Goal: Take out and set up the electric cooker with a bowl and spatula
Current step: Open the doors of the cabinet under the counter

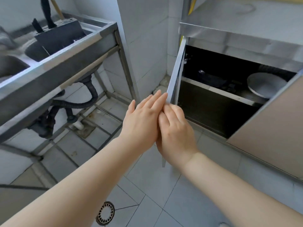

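Fingers (172, 110) curled on cabinet door (176, 69) edge, bowl (265, 86) inside

Both forearms are bare right up to the lower edge of the view, with no sleeves showing. The left hand (141, 122) and right hand (176, 133) wear neither gloves, rings nor watch; fingernails are short and unpainted.

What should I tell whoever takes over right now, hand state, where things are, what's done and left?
Left hand: fingers straight, flat against the open cabinet door.
Right hand: grip curled round that door's edge.
Cabinet: open. On its shelf sit a dark item, too dim to identify, and a pale round pan.
Done: door opened.
Left: take out the cooker, then set it up with bowl and spatula; neither is identifiable here.
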